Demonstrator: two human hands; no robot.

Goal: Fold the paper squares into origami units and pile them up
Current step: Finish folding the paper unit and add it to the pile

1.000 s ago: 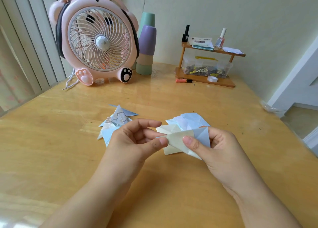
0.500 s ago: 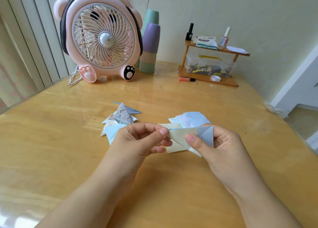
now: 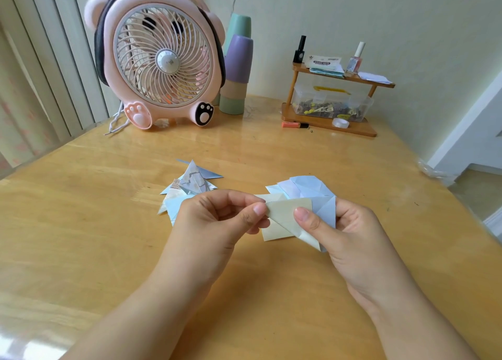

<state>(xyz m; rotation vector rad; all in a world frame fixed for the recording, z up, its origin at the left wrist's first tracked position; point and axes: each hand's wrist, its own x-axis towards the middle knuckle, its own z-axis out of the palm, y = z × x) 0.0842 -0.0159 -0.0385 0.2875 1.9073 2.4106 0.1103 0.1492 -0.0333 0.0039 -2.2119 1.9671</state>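
Hands are working just in front of the paper stack [image 3: 301, 187]: we are pinching the cream paper [image 3: 285, 210] with our left hand [image 3: 217, 218] and right hand [image 3: 350, 229]. Uneven pinching could be skewing the crease, we judge.

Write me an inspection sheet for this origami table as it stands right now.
Surface: glossy wooden table, glare near its front left edge.
Job's things: cream paper held above the table by both hands; folded units pile behind the left hand; loose paper squares behind the right.
Clutter: pink fan, stacked cups, wooden shelf with bottles and a clear box, tape roll, orange marker.
Grippers: left hand pinches the paper's left tip; right hand pinches its right side.
Cables: white cord by the fan.
Surroundings: vertical blinds, plain wall.
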